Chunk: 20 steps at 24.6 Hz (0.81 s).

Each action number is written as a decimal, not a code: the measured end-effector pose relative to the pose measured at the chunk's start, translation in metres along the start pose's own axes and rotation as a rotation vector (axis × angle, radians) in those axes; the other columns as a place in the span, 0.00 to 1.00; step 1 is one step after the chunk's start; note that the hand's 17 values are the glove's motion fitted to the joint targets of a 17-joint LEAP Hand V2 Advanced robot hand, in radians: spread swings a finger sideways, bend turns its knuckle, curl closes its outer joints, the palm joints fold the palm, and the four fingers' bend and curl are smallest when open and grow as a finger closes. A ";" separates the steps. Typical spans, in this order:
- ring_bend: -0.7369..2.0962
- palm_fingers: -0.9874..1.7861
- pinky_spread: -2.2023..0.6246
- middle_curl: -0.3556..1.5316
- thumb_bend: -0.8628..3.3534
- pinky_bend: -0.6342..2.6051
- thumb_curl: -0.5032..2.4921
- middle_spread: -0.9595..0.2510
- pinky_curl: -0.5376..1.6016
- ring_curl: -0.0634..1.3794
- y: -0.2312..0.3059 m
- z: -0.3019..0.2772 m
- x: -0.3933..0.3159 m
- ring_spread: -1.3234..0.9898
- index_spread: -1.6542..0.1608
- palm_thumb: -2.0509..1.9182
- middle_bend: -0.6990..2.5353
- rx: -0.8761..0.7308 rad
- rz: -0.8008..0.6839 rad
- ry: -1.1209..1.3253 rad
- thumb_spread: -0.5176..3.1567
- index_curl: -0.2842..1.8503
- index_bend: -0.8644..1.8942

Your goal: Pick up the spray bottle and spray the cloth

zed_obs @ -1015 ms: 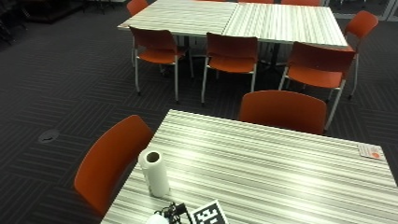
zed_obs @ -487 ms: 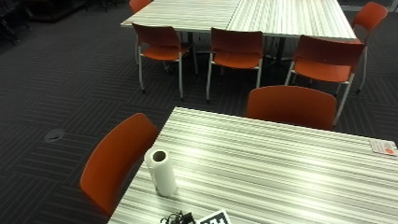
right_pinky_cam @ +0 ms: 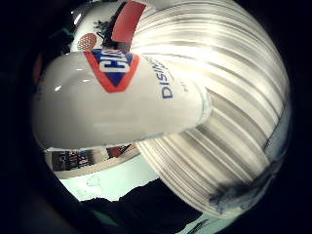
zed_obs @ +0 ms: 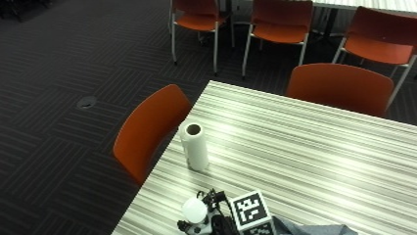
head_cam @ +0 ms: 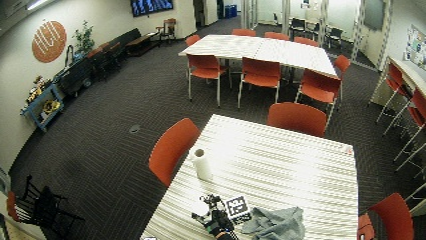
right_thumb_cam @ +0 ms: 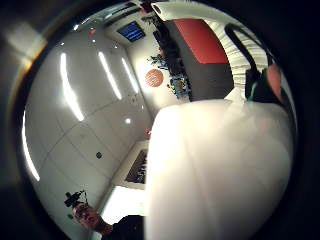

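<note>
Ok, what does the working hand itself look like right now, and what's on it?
The right hand wears a black glove. Only a dark bulk of it shows at the near edge of the grey striped table. In the thumb side palm view a black strap loop curves along the picture's rim. No sleeve or forearm is in view.

I see a striped table (head_cam: 286, 165) with a paper towel roll (head_cam: 201, 164) standing upright near its edge, beside an orange chair (head_cam: 172, 150). A crumpled grey cloth (head_cam: 274, 225) lies at the near end. Just beside the cloth, my gloved right hand (head_cam: 216, 225) sits over the tabletop; its fingers are too small to read. A second orange chair (head_cam: 297, 118) stands at the far side.
</note>
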State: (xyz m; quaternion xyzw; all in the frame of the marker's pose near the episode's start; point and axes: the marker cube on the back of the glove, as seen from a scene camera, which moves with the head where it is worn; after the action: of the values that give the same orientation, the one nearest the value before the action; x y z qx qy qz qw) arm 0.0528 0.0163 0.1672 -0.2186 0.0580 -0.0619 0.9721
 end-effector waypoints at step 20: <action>0.40 0.43 0.80 0.43 0.20 0.31 0.39 0.63 0.39 0.34 0.026 -0.046 -0.027 0.51 0.69 0.76 0.29 -0.013 -0.096 0.064 0.36 0.26 0.34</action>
State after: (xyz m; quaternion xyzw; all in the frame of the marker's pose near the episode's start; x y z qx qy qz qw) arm 0.0220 0.0249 0.1173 -0.2252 0.0787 -0.1153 0.9643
